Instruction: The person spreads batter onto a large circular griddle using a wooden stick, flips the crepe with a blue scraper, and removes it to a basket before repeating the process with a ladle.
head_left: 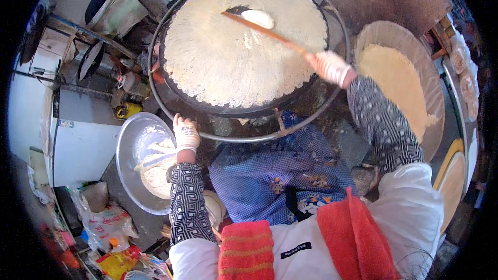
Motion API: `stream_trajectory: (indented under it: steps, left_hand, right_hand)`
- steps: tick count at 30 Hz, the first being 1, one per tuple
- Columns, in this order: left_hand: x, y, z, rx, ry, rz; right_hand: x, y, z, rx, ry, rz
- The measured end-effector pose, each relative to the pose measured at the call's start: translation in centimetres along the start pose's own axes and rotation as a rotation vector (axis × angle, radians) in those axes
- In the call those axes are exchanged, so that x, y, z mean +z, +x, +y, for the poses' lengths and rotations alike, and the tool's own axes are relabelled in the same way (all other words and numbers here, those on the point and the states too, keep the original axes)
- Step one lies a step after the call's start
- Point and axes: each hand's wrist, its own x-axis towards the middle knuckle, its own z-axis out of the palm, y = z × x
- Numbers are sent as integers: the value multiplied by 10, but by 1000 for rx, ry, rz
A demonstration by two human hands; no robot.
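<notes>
A broad, thin layer of pale batter (pixel 207 57) covers most of a round black griddle (pixel 228 110). A white lump of dough (pixel 258 19) lies near its far middle, beside a dark bare patch. My right hand (pixel 332 67), in a whitish glove, is closed round the near end of a flat wooden spreader (pixel 270 33); the blade reaches across the batter to just below the lump. At the griddle's near left, my gloved left hand (pixel 185 132) has its fingers curled over the metal ring (pixel 280 133) around the griddle, next to a steel bowl (pixel 124 161).
Wet dough (pixel 158 176) lies in the bowl. On the right stands a wide, plastic-lined basket (pixel 438 109) of yellowish meal or batter, with a round board (pixel 454 186) nearer me. Bottles (pixel 132 83) and plastic bags (pixel 104 225) crowd the left; a blue checked cloth (pixel 264 171) hangs before me.
</notes>
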Motion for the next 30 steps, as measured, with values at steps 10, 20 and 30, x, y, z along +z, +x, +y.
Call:
stream_trajectory:
  steps: [10, 20, 30]
  left_hand:
    - [-7, 2, 22, -57, 169, -169]
    - [-92, 1, 228, -72, -277, -388]
    - [-150, -106, 217, 169, -869, 55]
  right_hand:
    - [52, -119, -48, 98, 1589, 217]
    - [66, -62, -61, 280, 1530, -79]
    - [85, -58, -108, 231, 1560, -160]
